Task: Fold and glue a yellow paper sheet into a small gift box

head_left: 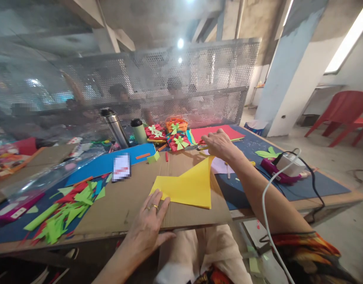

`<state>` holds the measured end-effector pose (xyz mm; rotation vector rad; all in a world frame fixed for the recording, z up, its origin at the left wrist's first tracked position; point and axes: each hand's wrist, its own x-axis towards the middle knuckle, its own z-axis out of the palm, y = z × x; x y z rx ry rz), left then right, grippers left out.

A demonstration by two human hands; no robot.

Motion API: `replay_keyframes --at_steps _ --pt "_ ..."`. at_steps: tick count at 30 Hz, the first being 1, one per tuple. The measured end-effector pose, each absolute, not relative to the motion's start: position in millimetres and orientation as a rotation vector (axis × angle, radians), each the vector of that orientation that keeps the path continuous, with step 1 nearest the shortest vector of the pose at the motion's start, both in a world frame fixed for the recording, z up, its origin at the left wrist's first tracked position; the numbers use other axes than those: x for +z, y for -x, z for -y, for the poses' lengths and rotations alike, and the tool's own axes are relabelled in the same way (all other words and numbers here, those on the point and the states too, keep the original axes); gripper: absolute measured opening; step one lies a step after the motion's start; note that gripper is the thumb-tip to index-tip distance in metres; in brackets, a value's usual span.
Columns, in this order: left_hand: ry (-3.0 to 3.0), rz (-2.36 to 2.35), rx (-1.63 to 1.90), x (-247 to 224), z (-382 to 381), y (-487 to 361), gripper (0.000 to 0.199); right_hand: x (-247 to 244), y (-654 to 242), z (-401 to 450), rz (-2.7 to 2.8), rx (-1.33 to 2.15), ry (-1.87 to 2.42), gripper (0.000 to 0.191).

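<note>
A yellow paper sheet [184, 189], folded with one corner pointing up, lies on brown cardboard [119, 209]. My left hand [150, 217], with a ring, rests flat with spread fingers on the paper's lower left edge. My right hand [218, 142] reaches beyond the paper to the red sheets [225, 133]. Its fingers are bent down near a metallic tool that is partly hidden; whether they hold it cannot be made out.
Green and red paper scraps [63, 213] lie at the left. Behind the cardboard stand a steel flask [114, 128], a green bottle [138, 132] and paper flowers [179, 142]. A white cable [265, 197] hangs beside my right forearm. People sit behind a mesh panel [211, 79].
</note>
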<state>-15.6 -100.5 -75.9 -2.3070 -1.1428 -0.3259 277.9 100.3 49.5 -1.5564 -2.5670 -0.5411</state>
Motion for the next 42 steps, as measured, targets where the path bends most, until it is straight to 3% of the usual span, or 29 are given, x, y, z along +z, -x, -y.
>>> replay_keyframes --at_steps 7,14,20,26,29,37,42 --pt "2.349 1.189 -0.364 -78.1 100.9 16.7 0.1 67.3 -300.3 -65.3 2.505 -0.47 1.531 0.032" --pt "2.335 1.245 -0.425 -81.4 101.1 12.0 0.096 64.1 -319.4 -57.4 2.287 -0.311 1.538 0.053" --pt "2.413 1.259 -0.373 -72.4 102.3 15.0 0.094 63.5 -329.3 -60.6 1.743 0.269 1.124 0.07" --pt "2.432 1.295 -0.389 -64.0 103.4 11.7 0.095 54.6 -308.9 -24.5 1.542 0.99 0.784 0.047" --pt "2.438 1.293 -0.345 -61.8 102.1 9.4 0.097 38.9 -303.7 -3.1 1.512 1.115 0.817 0.055" --pt "2.419 1.276 -0.364 -58.6 96.0 6.2 0.094 -9.1 -335.3 35.3 1.785 0.843 1.157 0.064" --pt "2.416 1.28 -0.408 -54.6 95.6 2.1 0.093 -15.1 -357.5 53.2 2.071 0.476 1.468 0.064"
